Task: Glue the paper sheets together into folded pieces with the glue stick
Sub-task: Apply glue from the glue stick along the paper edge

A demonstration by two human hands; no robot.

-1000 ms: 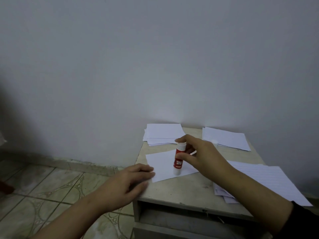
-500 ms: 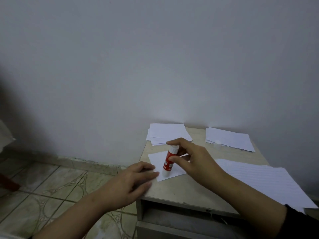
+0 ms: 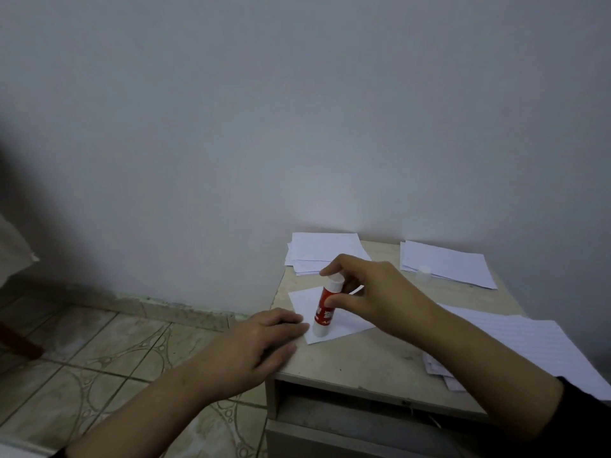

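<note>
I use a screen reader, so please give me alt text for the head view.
A right hand holds a glue stick on a paper sheet that the left hand steadies on a small table.

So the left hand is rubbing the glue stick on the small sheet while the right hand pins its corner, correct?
No, swapped: the head view shows the right hand holding the glue stick on the small sheet, while the left hand pins its corner.

The one head-worn view looked forward and down from close behind the left hand [image 3: 261, 345] and right hand [image 3: 373, 295].
</note>
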